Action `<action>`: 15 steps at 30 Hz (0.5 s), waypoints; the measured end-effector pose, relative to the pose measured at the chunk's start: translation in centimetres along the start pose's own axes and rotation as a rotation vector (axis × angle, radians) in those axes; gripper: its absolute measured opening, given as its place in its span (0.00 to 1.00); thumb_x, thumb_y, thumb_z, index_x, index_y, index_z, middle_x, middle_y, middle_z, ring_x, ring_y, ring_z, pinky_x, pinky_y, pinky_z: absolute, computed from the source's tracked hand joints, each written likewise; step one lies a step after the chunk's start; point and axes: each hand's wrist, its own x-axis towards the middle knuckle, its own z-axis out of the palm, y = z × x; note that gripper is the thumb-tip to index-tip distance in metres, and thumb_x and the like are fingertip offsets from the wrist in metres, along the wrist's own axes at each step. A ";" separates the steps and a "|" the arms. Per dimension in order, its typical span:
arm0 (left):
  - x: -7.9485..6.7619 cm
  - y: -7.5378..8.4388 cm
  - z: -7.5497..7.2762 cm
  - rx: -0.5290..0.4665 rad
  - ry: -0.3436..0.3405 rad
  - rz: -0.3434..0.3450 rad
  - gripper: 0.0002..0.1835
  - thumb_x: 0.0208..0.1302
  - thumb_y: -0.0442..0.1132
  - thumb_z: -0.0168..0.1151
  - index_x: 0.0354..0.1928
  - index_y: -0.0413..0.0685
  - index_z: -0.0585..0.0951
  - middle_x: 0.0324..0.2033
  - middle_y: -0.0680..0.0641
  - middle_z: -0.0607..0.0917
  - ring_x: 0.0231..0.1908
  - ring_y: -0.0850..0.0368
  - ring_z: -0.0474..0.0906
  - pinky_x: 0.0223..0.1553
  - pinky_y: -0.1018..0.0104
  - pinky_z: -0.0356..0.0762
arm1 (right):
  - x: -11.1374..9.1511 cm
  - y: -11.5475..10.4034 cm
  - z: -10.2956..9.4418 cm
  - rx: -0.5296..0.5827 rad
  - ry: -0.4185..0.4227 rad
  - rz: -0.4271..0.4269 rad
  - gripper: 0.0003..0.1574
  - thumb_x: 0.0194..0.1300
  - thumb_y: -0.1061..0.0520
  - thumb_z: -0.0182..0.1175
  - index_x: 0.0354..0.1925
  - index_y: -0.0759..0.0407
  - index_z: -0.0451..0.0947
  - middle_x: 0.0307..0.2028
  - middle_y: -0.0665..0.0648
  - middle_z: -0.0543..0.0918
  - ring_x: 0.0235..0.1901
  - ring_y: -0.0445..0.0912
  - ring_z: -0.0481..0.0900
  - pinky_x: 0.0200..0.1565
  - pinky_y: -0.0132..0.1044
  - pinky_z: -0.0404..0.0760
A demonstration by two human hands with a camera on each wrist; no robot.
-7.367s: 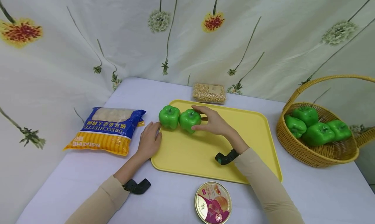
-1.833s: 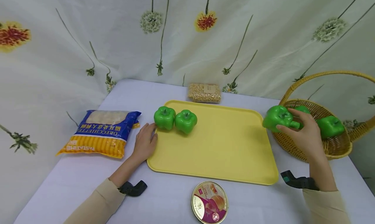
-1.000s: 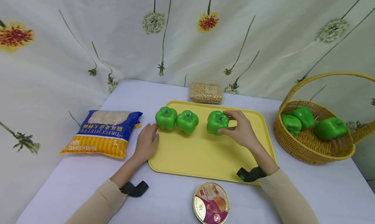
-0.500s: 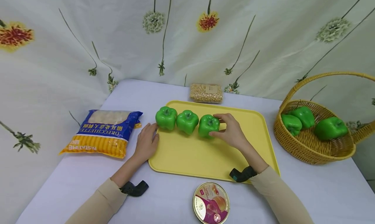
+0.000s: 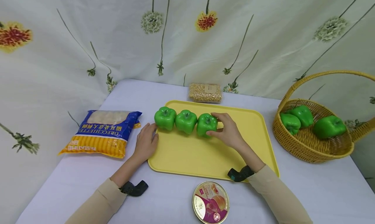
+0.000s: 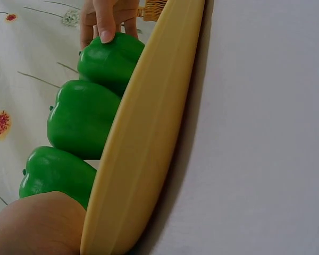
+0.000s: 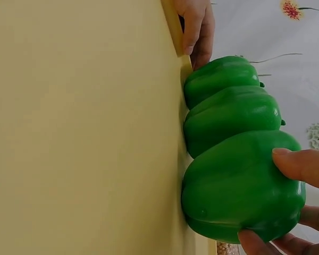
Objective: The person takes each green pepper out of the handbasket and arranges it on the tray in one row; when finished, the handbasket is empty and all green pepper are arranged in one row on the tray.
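Three green bell peppers stand upright in a row along the far left part of the yellow tray (image 5: 187, 155). My right hand (image 5: 227, 130) grips the rightmost bell pepper (image 5: 206, 125), thumb on the near side and fingers on the far side. That pepper sits on the tray beside the middle bell pepper (image 5: 186, 121). At the row's left end is another bell pepper (image 5: 165, 118). My left hand (image 5: 146, 142) rests at the tray's left edge with fingers extended, close to the left pepper. In the right wrist view, the held pepper (image 7: 239, 186) shows large, with the thumb pressed on it.
A wicker basket (image 5: 304, 152) with three more green peppers stands at the right. Left of the tray lies an orecchiette pasta bag (image 5: 99, 133). Behind the tray is a pack of yellow grains (image 5: 205, 93). A round tin (image 5: 211, 202) sits in front.
My right hand took another pepper out of the basket, carried it left over the tray and set it down at the right end of the row. The left hand stayed at the tray's edge.
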 end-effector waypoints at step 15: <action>0.1 0.0 0.0 0.006 0.002 -0.005 0.21 0.66 0.29 0.49 0.61 0.30 0.71 0.61 0.31 0.74 0.70 0.30 0.56 0.68 0.32 0.51 | -0.3 -0.2 -0.9 -0.032 -0.014 -0.010 0.49 0.54 0.58 0.73 0.70 0.63 0.63 0.62 0.68 0.68 0.61 0.62 0.69 0.54 0.52 0.81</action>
